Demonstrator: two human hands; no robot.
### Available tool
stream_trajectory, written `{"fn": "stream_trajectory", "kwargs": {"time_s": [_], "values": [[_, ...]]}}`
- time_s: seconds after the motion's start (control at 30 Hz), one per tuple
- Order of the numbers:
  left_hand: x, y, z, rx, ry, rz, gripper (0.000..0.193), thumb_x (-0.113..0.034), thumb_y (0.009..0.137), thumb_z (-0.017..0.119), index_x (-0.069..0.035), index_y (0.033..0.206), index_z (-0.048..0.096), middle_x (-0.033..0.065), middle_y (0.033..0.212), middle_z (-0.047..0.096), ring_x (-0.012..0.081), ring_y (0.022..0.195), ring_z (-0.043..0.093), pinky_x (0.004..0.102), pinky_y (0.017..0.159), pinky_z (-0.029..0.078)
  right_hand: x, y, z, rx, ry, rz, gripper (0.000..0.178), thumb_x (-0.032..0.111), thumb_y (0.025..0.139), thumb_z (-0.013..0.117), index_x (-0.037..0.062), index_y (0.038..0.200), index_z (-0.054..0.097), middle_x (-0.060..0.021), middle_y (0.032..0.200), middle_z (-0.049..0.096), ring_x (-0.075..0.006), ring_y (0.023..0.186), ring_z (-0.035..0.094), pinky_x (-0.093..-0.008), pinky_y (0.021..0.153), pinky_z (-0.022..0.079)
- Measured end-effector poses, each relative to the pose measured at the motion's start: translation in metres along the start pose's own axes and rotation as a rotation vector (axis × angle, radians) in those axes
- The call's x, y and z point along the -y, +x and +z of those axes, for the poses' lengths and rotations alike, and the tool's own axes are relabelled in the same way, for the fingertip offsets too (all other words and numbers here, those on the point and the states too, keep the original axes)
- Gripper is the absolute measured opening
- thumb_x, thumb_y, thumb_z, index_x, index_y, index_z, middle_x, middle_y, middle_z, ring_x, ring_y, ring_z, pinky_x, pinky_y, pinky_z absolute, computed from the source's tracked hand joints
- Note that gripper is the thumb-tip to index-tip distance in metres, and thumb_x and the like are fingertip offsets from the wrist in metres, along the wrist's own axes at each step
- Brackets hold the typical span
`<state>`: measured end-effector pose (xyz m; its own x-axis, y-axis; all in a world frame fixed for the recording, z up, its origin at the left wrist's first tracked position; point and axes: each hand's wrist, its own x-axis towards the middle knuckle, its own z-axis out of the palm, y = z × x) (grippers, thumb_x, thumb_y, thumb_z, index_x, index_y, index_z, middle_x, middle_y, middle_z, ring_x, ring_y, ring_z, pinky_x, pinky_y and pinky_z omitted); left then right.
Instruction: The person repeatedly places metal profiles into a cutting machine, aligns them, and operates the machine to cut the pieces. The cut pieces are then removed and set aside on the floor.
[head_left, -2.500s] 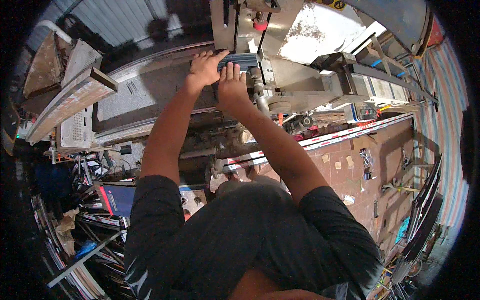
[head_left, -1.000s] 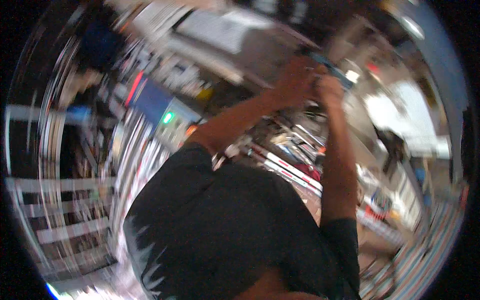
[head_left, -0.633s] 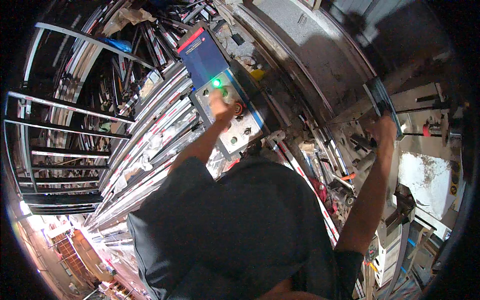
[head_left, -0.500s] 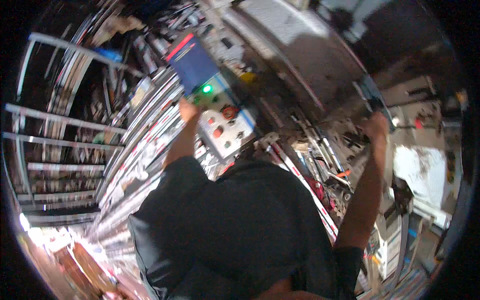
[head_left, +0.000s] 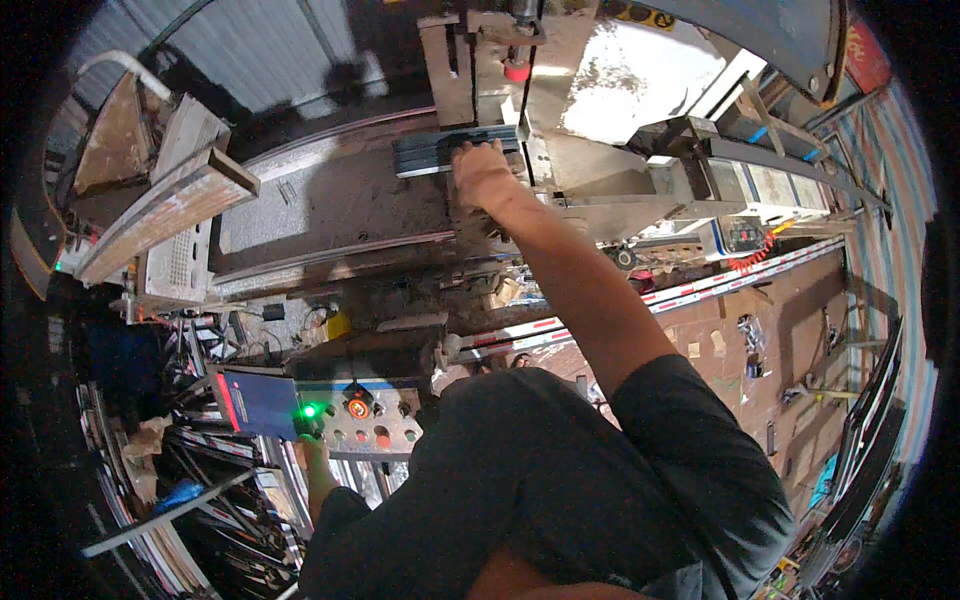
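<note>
My right hand [head_left: 484,176] reaches far forward, its fingers wrapped over a dark grey ribbed metal profile [head_left: 420,155]. The profile lies on the machine bed, beside an upright metal fixture [head_left: 440,65]. Down at the left, my left hand [head_left: 314,458] is at the control panel [head_left: 340,384], just below a lit green lamp [head_left: 311,410]. Its fingers are small in view and partly hidden, so their grip does not show. The panel carries a red-orange round button [head_left: 358,405] and several smaller coloured buttons.
A blue folder-like board [head_left: 262,402] with a red edge adjoins the panel. A long beam [head_left: 170,215] juts in at the left. Above the fixture hangs a rod with a red tip [head_left: 516,72]. Long striped profiles [head_left: 745,280] run to the right. Offcuts crowd the lower left.
My view has turned, bringing the panel to the lower left and the machine bed upright. My right hand stays at the profile, now sharper; my left hand stays by the panel.
</note>
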<state>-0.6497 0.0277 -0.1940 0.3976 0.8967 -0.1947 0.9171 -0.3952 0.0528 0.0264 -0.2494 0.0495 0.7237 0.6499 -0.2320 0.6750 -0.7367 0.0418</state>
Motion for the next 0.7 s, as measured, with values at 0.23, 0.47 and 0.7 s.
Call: {"fn": "stream_trajectory", "kwargs": {"time_s": [0.23, 0.47, 0.7], "values": [[0.006, -0.006, 0.0, 0.089, 0.147, -0.031, 0.033, -0.036, 0.088, 0.082, -0.007, 0.102, 0.077, 0.0198, 0.095, 0.078, 0.0416, 0.087, 0.078, 0.0517, 0.071, 0.059, -0.004, -0.006, -0.023, 0.165, -0.05, -0.074, 0.104, 0.039, 0.079, 0.094, 0.0045, 0.165, 0.047, -0.0206, 0.169, 0.05, -0.0402, 0.158, 0.048, -0.0638, 0.134, 0.024], [0.016, -0.032, 0.018, -0.4, 0.733, 0.467, 0.023, -0.034, 0.087, 0.082, -0.014, 0.098, 0.079, 0.011, 0.091, 0.079, 0.036, 0.083, 0.08, 0.0511, 0.071, 0.062, 0.01, -0.002, -0.025, 0.129, -0.087, -0.112, 0.1, 0.036, 0.083, 0.09, 0.0041, 0.167, 0.045, -0.0201, 0.169, 0.051, -0.0392, 0.158, 0.048, -0.0647, 0.135, 0.021], [-0.005, -0.007, 0.007, 0.045, 0.588, 0.083, 0.024, -0.038, 0.09, 0.083, -0.016, 0.098, 0.084, 0.0129, 0.105, 0.084, 0.034, 0.108, 0.081, 0.0495, 0.091, 0.064, 0.002, -0.007, -0.024, 0.122, -0.043, -0.091, 0.096, 0.034, 0.083, 0.089, 0.0032, 0.164, 0.048, -0.0192, 0.168, 0.053, -0.0399, 0.157, 0.049, -0.064, 0.135, 0.021]]}}
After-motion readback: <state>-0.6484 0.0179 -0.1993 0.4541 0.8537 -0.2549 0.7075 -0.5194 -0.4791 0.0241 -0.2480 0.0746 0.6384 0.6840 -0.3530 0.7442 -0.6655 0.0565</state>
